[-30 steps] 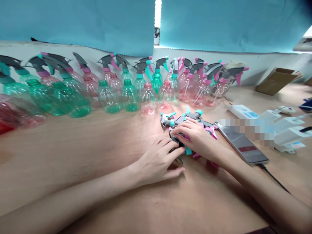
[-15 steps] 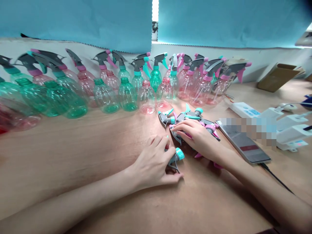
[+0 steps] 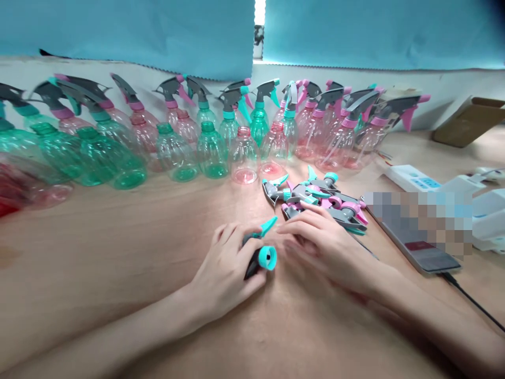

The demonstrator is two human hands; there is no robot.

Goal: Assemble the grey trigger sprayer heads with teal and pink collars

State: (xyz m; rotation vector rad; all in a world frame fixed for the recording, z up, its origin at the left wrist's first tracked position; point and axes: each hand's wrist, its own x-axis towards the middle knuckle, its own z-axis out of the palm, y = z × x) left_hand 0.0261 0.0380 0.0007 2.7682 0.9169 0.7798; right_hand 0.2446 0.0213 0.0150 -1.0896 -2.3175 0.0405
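My left hand (image 3: 229, 263) is wrapped around a grey and turquoise trigger spray head (image 3: 267, 258). Its turquoise collar faces me, and its turquoise trigger points up and to the right. Just right of it, above the tabletop, my right hand (image 3: 323, 242) has its fingers stretched out toward the left, partly blurred; I see nothing in its grasp. Beyond those fingers lies a pile of loose spray heads (image 3: 315, 192) in grey, pink and turquoise. The right hand covers the pile's near edge.
Clear pink bottles (image 3: 243, 158) and green bottles (image 3: 213, 152) line the back, several topped with spray heads, others uncapped. On the right are a phone (image 3: 418, 242) on a cable, a white power strip (image 3: 414, 179) with plugs, and a brown box (image 3: 465, 123).
My left hand has lifted the spray head and turned its collar toward me, shifting left. My right hand has drawn back from the pile toward me. The view has shifted slightly.
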